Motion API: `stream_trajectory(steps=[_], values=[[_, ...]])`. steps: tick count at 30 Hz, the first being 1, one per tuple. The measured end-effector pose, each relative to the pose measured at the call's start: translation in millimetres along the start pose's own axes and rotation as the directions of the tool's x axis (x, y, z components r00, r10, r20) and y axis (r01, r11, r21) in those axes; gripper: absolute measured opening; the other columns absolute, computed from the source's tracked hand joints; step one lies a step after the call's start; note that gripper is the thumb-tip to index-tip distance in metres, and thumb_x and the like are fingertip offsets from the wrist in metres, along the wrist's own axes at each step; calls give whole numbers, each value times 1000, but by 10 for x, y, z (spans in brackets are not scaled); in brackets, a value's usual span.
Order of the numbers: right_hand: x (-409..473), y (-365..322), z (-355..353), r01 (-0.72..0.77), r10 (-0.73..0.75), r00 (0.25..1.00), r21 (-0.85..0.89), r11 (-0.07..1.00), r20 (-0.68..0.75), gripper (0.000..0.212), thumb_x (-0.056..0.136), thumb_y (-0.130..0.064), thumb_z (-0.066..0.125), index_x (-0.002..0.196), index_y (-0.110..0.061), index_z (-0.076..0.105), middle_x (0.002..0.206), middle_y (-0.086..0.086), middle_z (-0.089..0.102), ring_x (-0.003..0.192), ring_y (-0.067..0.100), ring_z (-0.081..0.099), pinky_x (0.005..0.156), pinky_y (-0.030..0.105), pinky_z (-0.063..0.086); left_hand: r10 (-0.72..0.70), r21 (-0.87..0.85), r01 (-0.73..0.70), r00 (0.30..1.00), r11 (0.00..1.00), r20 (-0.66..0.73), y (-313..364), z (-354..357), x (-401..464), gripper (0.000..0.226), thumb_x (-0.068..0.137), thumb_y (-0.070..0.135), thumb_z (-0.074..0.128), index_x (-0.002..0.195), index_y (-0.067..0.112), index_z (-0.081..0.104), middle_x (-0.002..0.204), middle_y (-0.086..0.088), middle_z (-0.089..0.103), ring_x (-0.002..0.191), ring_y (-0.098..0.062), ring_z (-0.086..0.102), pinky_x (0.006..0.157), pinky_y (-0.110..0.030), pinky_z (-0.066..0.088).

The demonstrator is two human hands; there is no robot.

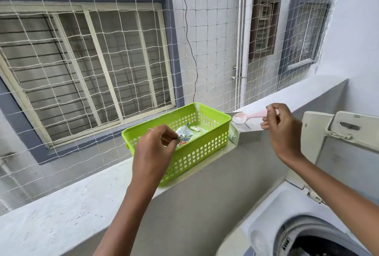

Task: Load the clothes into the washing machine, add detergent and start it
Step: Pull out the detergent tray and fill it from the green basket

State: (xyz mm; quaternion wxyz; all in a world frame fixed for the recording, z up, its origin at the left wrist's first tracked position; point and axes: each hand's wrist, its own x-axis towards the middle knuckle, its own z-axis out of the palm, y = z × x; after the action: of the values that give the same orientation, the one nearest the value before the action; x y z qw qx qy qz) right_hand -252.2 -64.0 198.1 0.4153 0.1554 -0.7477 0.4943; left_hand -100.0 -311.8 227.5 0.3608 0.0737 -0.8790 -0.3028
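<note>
Detergent sachet: a small crumpled white-and-blue plastic detergent sachet [183, 134] lay inside the lime-green perforated plastic basket [194, 149], its near end pinched by the left hand [154, 149].
Left hand fingers: curled, thumb and forefinger nipping the sachet's edge over the basket's near wall.
Scoop: a pale pink plastic measuring scoop [249, 116] was held level above the ledge, its bowl carrying white powder, just right of the basket.
Right hand [281, 128] fingers: clenched around the scoop's handle.
Basket: stood on the grey concrete balcony ledge [82, 200].
Washing machine: a white top-loading washing machine [287, 225] sat at lower right, its lid [348, 145] raised, dark laundry visible in the drum.
Beyond: white safety netting [205, 50] and a barred window [86, 71].
</note>
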Motion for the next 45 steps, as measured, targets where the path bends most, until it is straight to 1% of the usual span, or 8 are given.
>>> stream_trajectory(steps=[6, 11, 14, 17, 21, 26, 31, 45], values=[[-20, 38, 12, 28, -28, 1000, 20, 999, 12, 18, 99, -17, 47, 96, -3, 58, 64, 4, 60, 53, 11, 61, 55, 22, 48, -2, 4, 2, 1000, 1000, 0, -5, 3, 4, 17, 73, 12, 78, 72, 23, 66, 65, 12, 66, 63, 1, 60, 60, -22, 47], [51, 58, -3, -233, 244, 967, 129, 964, -78, 18, 96, -11, 45, 94, 0, 59, 66, 12, 62, 48, 19, 62, 49, 21, 52, 4, -3, -4, 1000, 1000, -6, -4, 1, -4, 18, 73, 10, 78, 71, 23, 66, 65, 13, 65, 64, 0, 61, 61, -22, 48], [141, 90, -55, -501, 555, 828, 343, 795, -79, 18, 92, -4, 41, 86, 0, 57, 64, 15, 59, 38, 10, 60, 44, 22, 54, 8, -19, -8, 1000, 1000, -12, -2, 3, -6, 19, 73, 9, 78, 70, 23, 66, 66, 14, 65, 65, -1, 62, 63, -24, 50], [240, 71, -158, -609, 729, 685, 551, 570, 2, 24, 89, 3, 39, 69, -3, 51, 51, 15, 57, 34, 9, 58, 43, 19, 52, 15, -21, -16, 1000, 1000, -14, -11, 5, -5, 20, 73, 8, 78, 70, 23, 65, 66, 14, 66, 66, -2, 63, 64, -27, 52], [418, -177, -272, -619, 719, 679, 643, 451, 149, 22, 89, 4, 44, 70, -2, 52, 35, 0, 56, 34, 9, 57, 43, 16, 49, 13, -25, -13, 1000, 1000, -13, -24, 6, 2, 24, 73, 7, 77, 69, 26, 63, 67, 14, 66, 67, -2, 63, 64, -25, 52], [448, -674, -247, -683, 606, 716, 533, 500, 348, 21, 88, 1, 47, 71, -1, 58, 41, 3, 60, 37, 11, 60, 40, 15, 48, 18, -25, -19, 1000, 1000, -13, -31, 4, 0, 25, 73, 8, 77, 68, 27, 62, 66, 15, 66, 67, -2, 63, 64, -26, 52], [362, -909, -83, -727, 537, 683, 383, 570, 496, 18, 88, 1, 47, 74, 1, 59, 42, 6, 61, 36, 13, 60, 38, 16, 49, 17, -36, -17, 1000, 999, -6, -39, 1, -1, 25, 73, 8, 78, 68, 27, 62, 67, 16, 65, 67, 2, 62, 63, -19, 49], [404, -1071, 234, -593, 426, 769, 283, 753, 478, 15, 84, 3, 49, 73, 3, 60, 44, 10, 61, 36, 18, 60, 36, 20, 48, 19, -36, -19, 1000, 999, 0, -48, 11, 4, 29, 73, 9, 78, 67, 32, 60, 66, 19, 64, 68, 3, 62, 64, -22, 50]])
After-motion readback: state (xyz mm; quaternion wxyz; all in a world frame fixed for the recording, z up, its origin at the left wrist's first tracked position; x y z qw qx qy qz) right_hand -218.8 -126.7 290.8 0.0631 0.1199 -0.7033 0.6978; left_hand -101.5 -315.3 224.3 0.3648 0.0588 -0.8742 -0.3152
